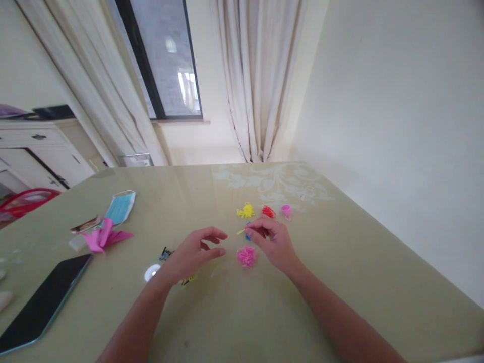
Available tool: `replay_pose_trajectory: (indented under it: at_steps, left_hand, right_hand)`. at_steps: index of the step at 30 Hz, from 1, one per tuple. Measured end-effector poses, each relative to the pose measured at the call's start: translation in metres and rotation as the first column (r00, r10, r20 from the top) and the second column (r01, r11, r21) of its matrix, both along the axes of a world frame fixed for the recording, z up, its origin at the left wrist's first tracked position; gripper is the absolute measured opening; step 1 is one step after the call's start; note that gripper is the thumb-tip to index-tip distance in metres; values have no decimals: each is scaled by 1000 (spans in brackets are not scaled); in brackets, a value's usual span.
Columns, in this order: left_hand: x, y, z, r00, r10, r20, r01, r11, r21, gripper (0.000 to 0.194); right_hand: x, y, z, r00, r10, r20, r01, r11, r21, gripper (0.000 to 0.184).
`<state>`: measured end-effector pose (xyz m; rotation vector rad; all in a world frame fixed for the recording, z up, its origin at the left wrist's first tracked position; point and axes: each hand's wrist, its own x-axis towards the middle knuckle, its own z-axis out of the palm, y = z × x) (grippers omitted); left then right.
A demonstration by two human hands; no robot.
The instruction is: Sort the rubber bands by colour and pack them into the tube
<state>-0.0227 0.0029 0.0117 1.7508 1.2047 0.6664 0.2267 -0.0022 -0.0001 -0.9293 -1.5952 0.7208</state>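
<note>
One small yellow piece [240, 232] juts from the pinching grip of your right hand [275, 246], its long axis pointing left toward your left hand [192, 253], whose grip is spread and empty. Blue pieces [247, 237] lie just by the right grip, the yellow pile [246, 210] beyond it, the pink pile [247, 257] nearer you on the surface [234, 317].

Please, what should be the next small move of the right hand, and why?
I would probably move the right hand slightly forward and release its small yellow piece onto the yellow pile. The colours match, and the red pile and pink pile lie separately.
</note>
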Motion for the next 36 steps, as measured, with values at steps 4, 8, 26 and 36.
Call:
replay_pose_trajectory:
  at_steps: [4,8,26,36]
  left_hand:
    - [-42,7,-1,909,-50,-413,62,998,16,24]
    - [-63,12,-15,866,-94,-492,-7,980,-200,21]
    - [-22,18,-3,976,137,-169,-98,970,221,23]
    - [12,7,-4,982,102,156,-119,987,108,30]
  right_hand:
    - [9,7,5,977,21,-214,-55,987,-154,17]
    - [12,9,8,965,-6,-261,-39,985,-166,17]
    - [20,70,-19,784,-447,429,414,893,174,30]
    - [6,21,-12,923,-235,304,190,967,170,26]
